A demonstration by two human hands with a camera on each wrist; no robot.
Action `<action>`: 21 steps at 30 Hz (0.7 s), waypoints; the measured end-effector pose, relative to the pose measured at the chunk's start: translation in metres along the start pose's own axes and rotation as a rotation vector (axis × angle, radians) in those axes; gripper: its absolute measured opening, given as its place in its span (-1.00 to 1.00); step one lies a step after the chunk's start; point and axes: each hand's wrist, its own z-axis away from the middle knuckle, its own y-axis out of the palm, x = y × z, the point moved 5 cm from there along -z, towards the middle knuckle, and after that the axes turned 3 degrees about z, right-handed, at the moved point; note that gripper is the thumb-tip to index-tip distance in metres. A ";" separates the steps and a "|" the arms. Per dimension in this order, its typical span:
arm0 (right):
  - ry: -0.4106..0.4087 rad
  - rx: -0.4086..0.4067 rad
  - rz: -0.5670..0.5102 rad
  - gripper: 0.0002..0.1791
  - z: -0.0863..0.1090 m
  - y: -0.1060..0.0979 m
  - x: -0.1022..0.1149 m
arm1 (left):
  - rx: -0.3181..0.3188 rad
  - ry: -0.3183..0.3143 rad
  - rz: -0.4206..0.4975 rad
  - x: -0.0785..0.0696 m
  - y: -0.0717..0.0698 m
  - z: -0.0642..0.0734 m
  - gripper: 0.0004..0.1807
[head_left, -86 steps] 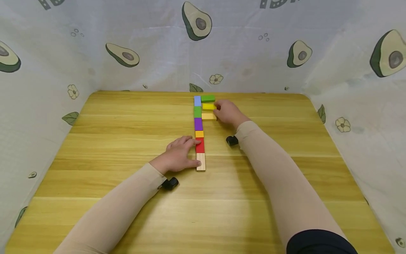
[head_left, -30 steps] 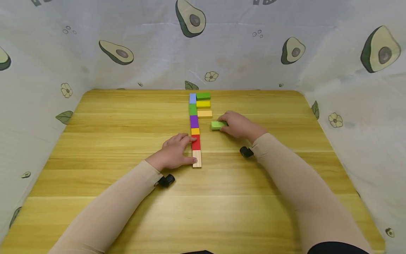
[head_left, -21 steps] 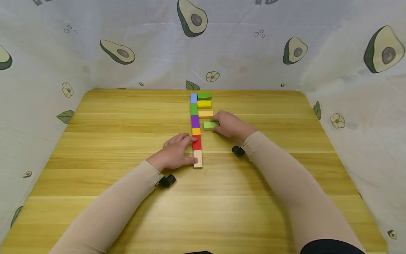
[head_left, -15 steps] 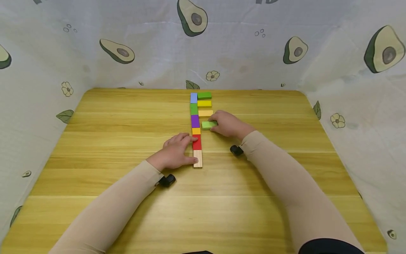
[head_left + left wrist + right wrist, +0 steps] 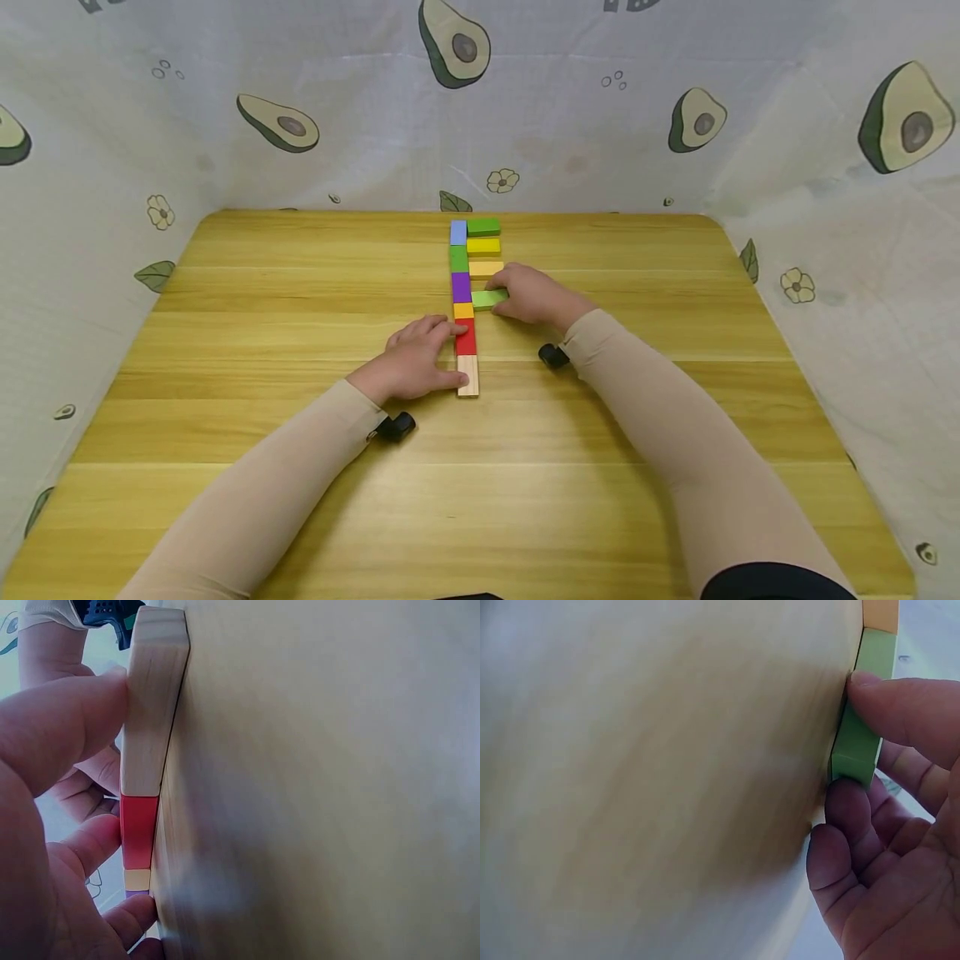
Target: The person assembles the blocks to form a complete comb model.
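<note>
A column of wooden blocks runs away from the person: a natural wood block [image 5: 468, 379] nearest, then a red block [image 5: 466, 338], an orange block [image 5: 463, 311], a purple block [image 5: 461, 287], a green block [image 5: 459, 258] and a blue block [image 5: 458, 232]. My left hand [image 5: 411, 360] rests on the column from the left, thumb on the natural block, a fingertip on the red one. My right hand [image 5: 534, 296] pinches a light green block [image 5: 862, 724] between thumb and fingers; it lies crosswise, its left end against the column near the purple and orange blocks.
Three more blocks lie crosswise to the right of the column: dark green [image 5: 483, 227], yellow [image 5: 483, 247] and pale tan [image 5: 486, 270]. The wooden table [image 5: 300, 275] ends at a curtain [image 5: 360, 75] printed with avocados, at the back and sides.
The right hand left the yellow block area, then brought the light green block in from the right until it met the column. The left hand has stayed in place.
</note>
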 end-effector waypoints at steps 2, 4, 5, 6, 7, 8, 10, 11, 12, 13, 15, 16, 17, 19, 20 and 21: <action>0.010 0.001 -0.018 -0.49 0.001 0.000 -0.001 | 0.000 -0.001 -0.002 0.000 0.000 0.000 -0.11; 0.014 -0.006 -0.039 -0.46 0.002 0.000 -0.003 | -0.002 0.001 -0.003 0.000 0.000 0.000 -0.11; 0.016 -0.010 -0.053 -0.44 0.003 0.000 -0.004 | -0.002 0.000 -0.005 0.000 0.000 0.000 -0.11; 0.016 -0.015 -0.065 -0.43 0.005 0.000 -0.005 | -0.001 -0.002 -0.008 0.000 0.001 -0.001 -0.11; 0.014 -0.021 -0.076 -0.42 0.006 0.000 -0.007 | -0.002 -0.002 -0.011 0.000 0.001 -0.001 -0.11; 0.012 -0.026 -0.084 -0.41 0.007 0.000 -0.010 | -0.004 0.001 -0.015 0.000 0.001 -0.002 -0.11; 0.008 -0.036 -0.093 -0.40 0.011 0.001 -0.016 | -0.008 0.002 -0.019 -0.001 0.002 -0.003 -0.12; 0.005 -0.037 -0.097 -0.39 0.012 0.002 -0.020 | -0.009 0.002 -0.023 -0.001 0.003 -0.004 -0.12; 0.002 -0.038 -0.101 -0.39 0.014 0.003 -0.023 | -0.010 0.000 -0.026 -0.001 0.003 -0.004 -0.13; 0.002 -0.038 -0.107 -0.39 0.015 0.004 -0.026 | -0.011 -0.003 -0.031 -0.001 0.003 -0.005 -0.13; 0.006 -0.032 -0.118 -0.38 0.018 0.006 -0.030 | -0.012 -0.008 -0.045 -0.002 0.003 -0.005 -0.13; 0.007 -0.030 -0.125 -0.38 0.020 0.007 -0.032 | -0.013 -0.011 -0.056 -0.003 0.003 -0.006 -0.13; 0.011 -0.026 -0.134 -0.38 0.022 0.007 -0.034 | -0.015 -0.013 -0.068 -0.003 0.003 -0.007 -0.13; 0.015 -0.023 -0.140 -0.39 0.026 0.009 -0.037 | -0.015 -0.016 -0.093 -0.005 0.002 -0.008 -0.13; 0.014 -0.021 -0.143 -0.40 0.028 0.009 -0.038 | -0.013 -0.017 -0.105 -0.006 0.002 -0.010 -0.13; 0.011 -0.021 -0.145 -0.41 0.030 0.010 -0.040 | -0.008 -0.017 -0.114 -0.006 0.002 -0.011 -0.14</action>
